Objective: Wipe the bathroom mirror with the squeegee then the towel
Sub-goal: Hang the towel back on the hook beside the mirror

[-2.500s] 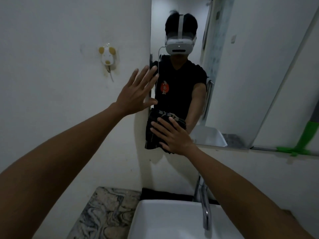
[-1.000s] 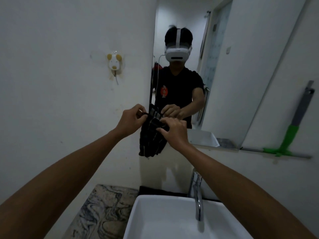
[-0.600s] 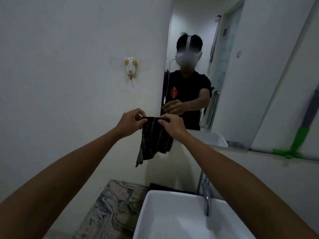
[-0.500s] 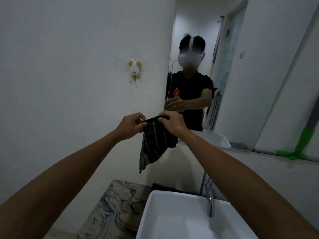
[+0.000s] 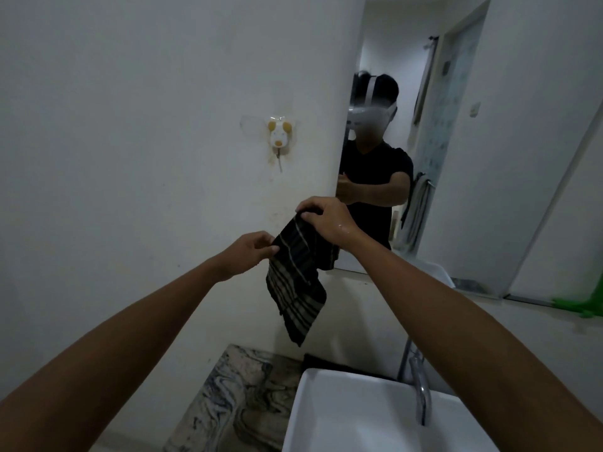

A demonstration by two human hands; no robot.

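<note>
Your left hand (image 5: 248, 254) pinches one edge of the dark striped towel (image 5: 297, 278), fingers clamped on the cloth, and your right hand (image 5: 326, 220) pinches its upper corner the same way, so the towel hangs in the air in front of the wall, just left of the bathroom mirror (image 5: 473, 151) and above the counter. If either pinch loosens, the cloth will likely drop onto the marbled tabletop (image 5: 241, 399) or into the white sink (image 5: 313, 419), where any water would wet it and leave streaks on the glass. The green squeegee (image 5: 580, 306) rests on the ledge under the mirror, well apart from both hands. The sink basin holds nothing you can see; whether it is wet you cannot tell.
</note>
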